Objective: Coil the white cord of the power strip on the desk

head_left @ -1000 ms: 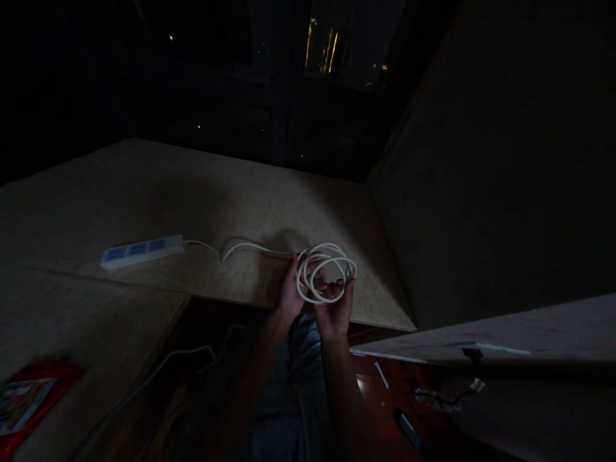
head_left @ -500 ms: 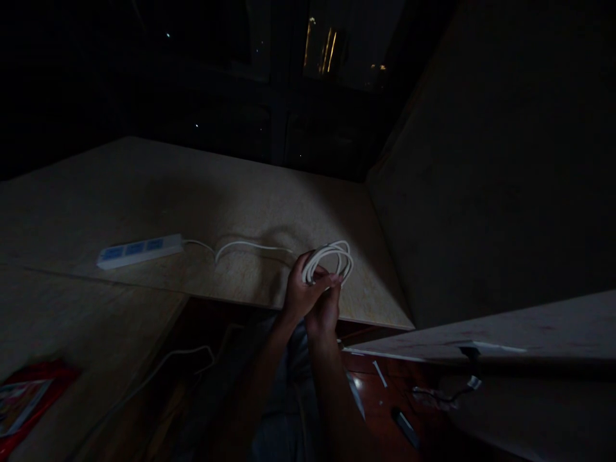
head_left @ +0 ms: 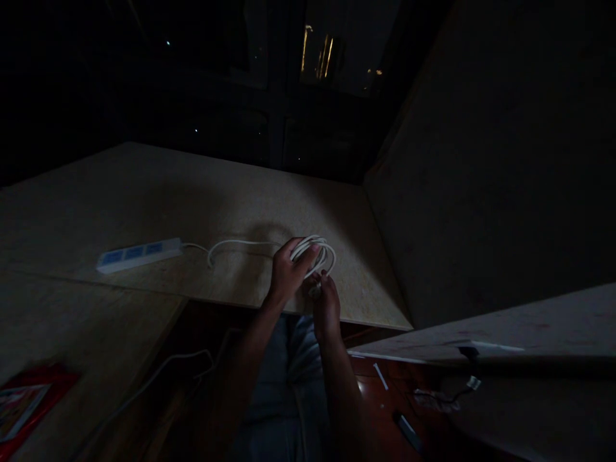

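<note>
A white cable (head_left: pixel 332 251) is wound into several loops above the countertop. My left hand (head_left: pixel 289 266) is closed around the left side of the coil, its thumb pressed across the loops. Just below and to the right, my right hand (head_left: pixel 327 301) pinches a lower part of the same cable with its fingertips; the cable's end near those fingers is too dark to make out. From the coil the cable runs left along the surface to a white power strip (head_left: pixel 139 255) with blue socket faces, which lies flat on the counter.
The pale countertop (head_left: pixel 231 192) meets a dark wall (head_left: pixel 481 192) at the right and a window (head_left: pixel 337 58) behind. A red packet (head_left: pixel 38 398) lies at lower left. Another white cord (head_left: pixel 183 354) hangs below the counter edge. Small items lie on the reddish floor (head_left: pixel 389 404).
Both hands have come slightly apart, the left shifting left and up with the coil. My right hand has moved down from the loops. The power strip stays put.
</note>
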Tool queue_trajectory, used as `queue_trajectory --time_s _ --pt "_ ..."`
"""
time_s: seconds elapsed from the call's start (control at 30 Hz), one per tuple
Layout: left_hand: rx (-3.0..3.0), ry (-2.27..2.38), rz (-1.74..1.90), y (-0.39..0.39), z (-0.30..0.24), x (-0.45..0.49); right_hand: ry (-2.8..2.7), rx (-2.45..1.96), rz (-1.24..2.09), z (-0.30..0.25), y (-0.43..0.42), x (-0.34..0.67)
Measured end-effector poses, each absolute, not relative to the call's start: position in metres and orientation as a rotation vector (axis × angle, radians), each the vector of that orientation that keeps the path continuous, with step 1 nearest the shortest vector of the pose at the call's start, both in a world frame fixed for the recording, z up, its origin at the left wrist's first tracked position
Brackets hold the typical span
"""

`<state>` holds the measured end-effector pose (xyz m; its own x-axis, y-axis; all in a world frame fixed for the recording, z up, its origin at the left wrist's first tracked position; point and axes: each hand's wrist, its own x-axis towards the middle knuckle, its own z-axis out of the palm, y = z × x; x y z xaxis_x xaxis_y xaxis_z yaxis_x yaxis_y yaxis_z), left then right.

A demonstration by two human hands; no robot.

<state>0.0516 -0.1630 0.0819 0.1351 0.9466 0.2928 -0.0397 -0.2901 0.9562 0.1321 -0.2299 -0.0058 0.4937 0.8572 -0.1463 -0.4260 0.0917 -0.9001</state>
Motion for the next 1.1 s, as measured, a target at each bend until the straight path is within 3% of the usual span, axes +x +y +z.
queue_trajectory --time_s 0.3,0.67,1.1 --pt "1.45 1.014 1.325 -0.148 0.082 0.047 -0.775 -1.408 1.149 0.003 -0.256 0.183" --pt "0.969 0.789 1.099 -0.158 0.084 0.059 -0.175 -0.949 1.24 0.005 -0.236 0.135" --pt "1.566 0.801 1.004 -0.167 0.077 0.06 -0.166 -0.772 1.243 0.018 -0.225 0.114"
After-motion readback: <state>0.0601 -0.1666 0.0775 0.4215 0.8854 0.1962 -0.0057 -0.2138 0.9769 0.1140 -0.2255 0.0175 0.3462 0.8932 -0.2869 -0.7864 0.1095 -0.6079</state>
